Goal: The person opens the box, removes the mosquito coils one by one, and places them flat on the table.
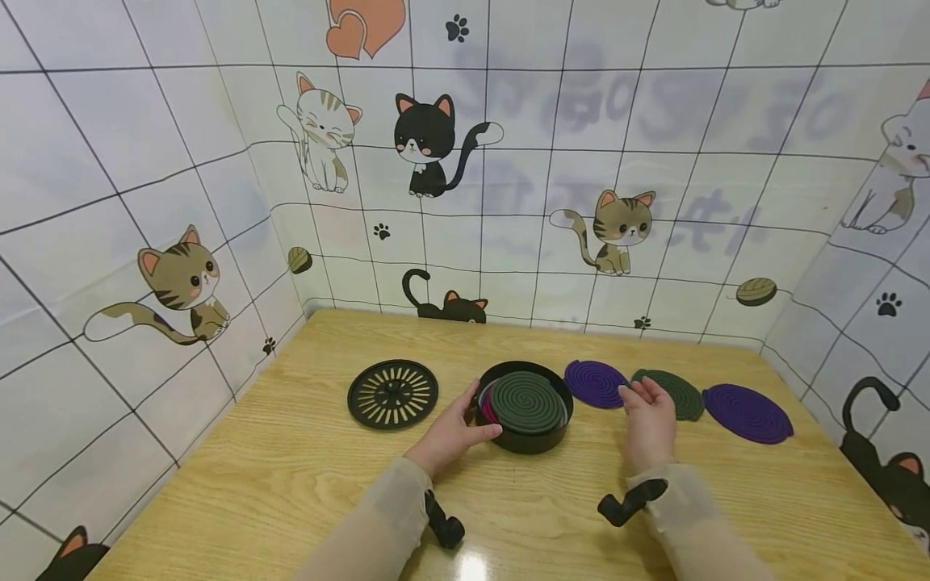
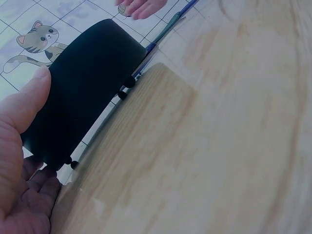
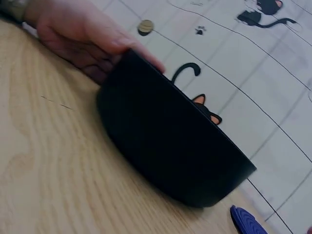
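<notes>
My left hand (image 1: 454,436) grips the left side of a round black tin (image 1: 529,442), thumb at its front and fingers round behind. Inside the tin lies a green mosquito coil (image 1: 526,401), with a dark pink coil edge (image 1: 487,403) showing beneath it. My right hand (image 1: 649,424) hovers to the tin's right with loosely bent fingers and nothing seen in them. Behind its fingertips, another green coil (image 1: 683,395) is partly hidden. The left wrist view shows small round feet under the tin's dark wall (image 2: 92,83).
A slotted black lid (image 1: 393,394) with a knob lies left of the tin. One purple coil (image 1: 596,383) lies just right of the tin, and a second purple coil (image 1: 748,413) farther right. Behind the wooden table (image 1: 291,452) hangs a cat-patterned cloth (image 1: 523,242).
</notes>
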